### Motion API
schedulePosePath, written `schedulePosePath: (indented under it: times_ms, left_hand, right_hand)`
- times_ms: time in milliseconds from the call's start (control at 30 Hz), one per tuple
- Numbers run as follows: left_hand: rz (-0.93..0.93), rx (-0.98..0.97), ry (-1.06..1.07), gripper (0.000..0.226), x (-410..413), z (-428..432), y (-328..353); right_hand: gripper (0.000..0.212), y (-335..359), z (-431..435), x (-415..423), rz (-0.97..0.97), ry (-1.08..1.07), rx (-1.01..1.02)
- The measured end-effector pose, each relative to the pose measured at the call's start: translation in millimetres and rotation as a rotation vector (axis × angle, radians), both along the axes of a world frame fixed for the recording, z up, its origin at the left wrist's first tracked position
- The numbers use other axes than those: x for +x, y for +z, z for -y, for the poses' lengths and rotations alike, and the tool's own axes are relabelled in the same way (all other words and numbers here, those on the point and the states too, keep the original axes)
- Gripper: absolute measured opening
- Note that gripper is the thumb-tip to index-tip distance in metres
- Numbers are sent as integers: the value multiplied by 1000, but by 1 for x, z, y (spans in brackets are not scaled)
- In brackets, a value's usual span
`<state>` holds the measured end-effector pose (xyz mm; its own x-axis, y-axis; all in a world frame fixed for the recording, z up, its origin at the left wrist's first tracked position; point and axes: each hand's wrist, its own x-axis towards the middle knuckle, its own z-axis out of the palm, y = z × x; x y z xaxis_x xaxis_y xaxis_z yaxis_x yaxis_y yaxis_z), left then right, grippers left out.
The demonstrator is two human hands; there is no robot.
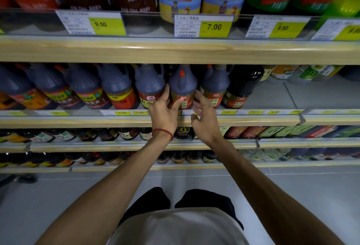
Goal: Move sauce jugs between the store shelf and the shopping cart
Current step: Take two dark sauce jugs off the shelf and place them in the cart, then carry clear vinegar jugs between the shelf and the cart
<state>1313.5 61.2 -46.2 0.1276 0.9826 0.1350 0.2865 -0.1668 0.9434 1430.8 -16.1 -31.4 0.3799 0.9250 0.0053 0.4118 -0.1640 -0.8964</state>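
The jug (182,84) stands in the second shelf row, dead centre, at 12 o'clock from both hands. It is dark with a greyish shoulder, a small orange-red cap and a red-and-olive label low on its front.

The left hand (163,113) lies against its 9 o'clock flank. Its fingers (166,91) run fairly straight up the gap, and the thumb (180,102) lies across the label. The right hand (204,123) is at 4 o'clock with its fingers (199,96) spread apart and loosely bent. I cannot tell if they touch the jug.

Room is tight. A left jug (150,85) and a right jug (215,85) stand just beside it, and the upper board (175,51) hangs close over the cap. A tag rail (124,112) runs along the front at 6 o'clock. Bare shelf floor (321,93) opens far out at 3 o'clock.
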Motion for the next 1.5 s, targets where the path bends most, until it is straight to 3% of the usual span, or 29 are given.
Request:
schedulePosePath:
  times_ms: [100,200,400,600,1100,1400,1500]
  left_hand:
    - [40,-75,-4,63,-2,20,17]
    - [-55,-65,2,47,-17,32,32]
    - [-620,114,-52,37,-72,48,54]
    - [-955,134,18,41,-146,66,53]
    - [-974,-175,302,54,-460,140,51]
    - [-941,-311,563,78,-633,167,58]
    - [-912,-365,664,66,-690,165,57]
  right_hand:
    - [71,14,11,0,72,-19,3]
    - [63,24,22,-5,184,-44,47]
    - [37,45,30,-36,529,61,-1]
    - [48,50,24,-91,707,184,77]
    - [45,53,28,-393,665,528,115]
    - [51,58,13,-594,607,802,247]
    - [53,55,-6,-655,600,906,250]
